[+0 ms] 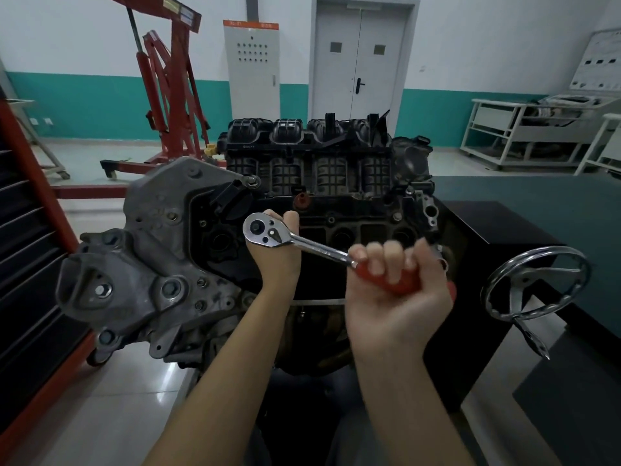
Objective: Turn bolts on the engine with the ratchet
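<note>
A chrome ratchet wrench (295,242) with a red handle points its round head at the dark engine block (336,196) in the middle of the view. My right hand (396,290) grips the red handle with all fingers curled round it. My left hand (277,253) is behind the ratchet head, its fingers curled up round the head's far side; what lies under the head is hidden. A grey cast metal cover (141,264) sits on the engine's left end. The black ribbed intake manifold (309,146) tops the engine.
A chrome handwheel (534,284) sticks out of the black stand (487,237) to the right. A red engine hoist (168,95) stands behind on the left, a red tool cabinet (30,250) at the left edge, white racks (524,129) at the far right, and a grey door (359,62) beyond.
</note>
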### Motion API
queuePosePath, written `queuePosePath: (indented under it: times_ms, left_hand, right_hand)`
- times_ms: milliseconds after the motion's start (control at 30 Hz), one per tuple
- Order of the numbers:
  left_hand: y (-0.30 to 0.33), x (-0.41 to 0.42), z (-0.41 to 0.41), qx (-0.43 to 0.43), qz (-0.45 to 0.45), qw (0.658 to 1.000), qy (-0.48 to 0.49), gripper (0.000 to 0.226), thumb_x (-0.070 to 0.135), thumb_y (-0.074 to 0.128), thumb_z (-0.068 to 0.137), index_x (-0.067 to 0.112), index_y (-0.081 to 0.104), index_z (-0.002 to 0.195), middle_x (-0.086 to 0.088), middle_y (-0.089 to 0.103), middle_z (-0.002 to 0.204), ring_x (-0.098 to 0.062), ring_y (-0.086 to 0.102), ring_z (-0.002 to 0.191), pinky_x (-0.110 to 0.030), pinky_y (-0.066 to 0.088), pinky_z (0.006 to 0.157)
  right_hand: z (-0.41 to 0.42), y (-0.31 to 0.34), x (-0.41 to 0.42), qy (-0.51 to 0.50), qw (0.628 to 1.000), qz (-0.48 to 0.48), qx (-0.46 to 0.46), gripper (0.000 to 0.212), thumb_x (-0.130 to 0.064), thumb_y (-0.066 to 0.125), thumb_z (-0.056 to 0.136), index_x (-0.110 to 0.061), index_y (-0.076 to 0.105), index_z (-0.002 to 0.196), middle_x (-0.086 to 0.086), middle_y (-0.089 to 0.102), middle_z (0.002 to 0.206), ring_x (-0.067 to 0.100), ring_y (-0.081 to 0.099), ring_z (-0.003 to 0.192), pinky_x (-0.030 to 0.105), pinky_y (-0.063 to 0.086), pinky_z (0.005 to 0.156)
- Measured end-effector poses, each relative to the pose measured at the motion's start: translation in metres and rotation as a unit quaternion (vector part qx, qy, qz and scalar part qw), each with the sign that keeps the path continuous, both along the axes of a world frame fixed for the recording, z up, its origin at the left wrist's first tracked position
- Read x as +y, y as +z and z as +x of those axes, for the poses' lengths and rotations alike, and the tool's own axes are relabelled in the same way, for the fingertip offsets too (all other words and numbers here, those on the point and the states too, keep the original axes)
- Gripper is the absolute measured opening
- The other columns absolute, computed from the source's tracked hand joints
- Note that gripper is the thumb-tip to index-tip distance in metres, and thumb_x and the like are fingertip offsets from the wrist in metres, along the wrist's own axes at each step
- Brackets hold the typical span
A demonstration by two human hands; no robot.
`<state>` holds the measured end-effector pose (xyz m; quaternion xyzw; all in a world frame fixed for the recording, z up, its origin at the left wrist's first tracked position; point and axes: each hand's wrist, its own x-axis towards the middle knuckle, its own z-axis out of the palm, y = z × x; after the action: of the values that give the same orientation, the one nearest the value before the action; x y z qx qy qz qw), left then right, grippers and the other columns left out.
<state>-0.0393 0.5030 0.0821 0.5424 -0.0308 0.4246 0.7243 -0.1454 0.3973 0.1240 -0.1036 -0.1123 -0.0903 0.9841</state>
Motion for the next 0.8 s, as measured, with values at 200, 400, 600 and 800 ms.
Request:
queuePosePath:
  times_ms: [200, 400, 600, 800]
  left_hand:
    - [-0.004, 0.002, 0.005, 0.014, 0.043, 0.999, -0.005, 0.053, -0.004, 0.053, 0.082, 0.026, 0.02, 0.052, 0.017, 0.026, 0.04, -0.001, 0.024, 0.038, -0.01, 0.023, 0.044]
    - [-0.001, 0.0, 0.005, -0.005, 0.064, 0.998, -0.013, 0.031, 0.03, 0.053, 0.066, 0.036, 0.037, 0.04, 0.019, 0.034, 0.041, 0.001, 0.029, 0.04, -0.01, 0.023, 0.045]
    - [-0.005, 0.004, 0.001, 0.068, 0.053, 0.996, -0.012, 0.028, 0.028, 0.057, 0.07, 0.036, 0.042, 0.047, 0.021, 0.042, 0.044, 0.004, 0.036, 0.048, -0.019, 0.035, 0.06]
    - [-0.003, 0.004, 0.003, 0.01, 0.058, 0.998, -0.02, 0.048, 0.001, 0.059, 0.081, 0.028, 0.029, 0.053, 0.017, 0.031, 0.045, 0.0, 0.028, 0.045, -0.014, 0.029, 0.049]
  right_hand:
    - [0.017, 0.014, -0.011, 0.009, 0.999, -0.05, -0.02, 0.038, -0.012, 0.04, 0.087, -0.019, 0.036, 0.05, -0.004, 0.027, 0.042, 0.013, 0.028, 0.04, 0.024, 0.038, 0.046]
    - [0.07, 0.086, -0.018, 0.105, 0.965, -0.24, -0.008, 0.04, -0.009, 0.044, 0.085, -0.018, 0.036, 0.047, -0.006, 0.025, 0.038, 0.01, 0.023, 0.035, 0.018, 0.029, 0.042]
    - [0.055, 0.07, -0.017, 0.08, 0.977, -0.197, -0.007, 0.036, -0.009, 0.046, 0.087, -0.018, 0.037, 0.053, -0.005, 0.027, 0.042, 0.011, 0.026, 0.038, 0.02, 0.033, 0.043]
    - [-0.002, 0.0, -0.004, 0.003, 1.0, -0.012, 0.009, 0.043, -0.014, 0.04, 0.093, -0.018, 0.042, 0.051, -0.002, 0.034, 0.045, 0.014, 0.038, 0.045, 0.028, 0.047, 0.054]
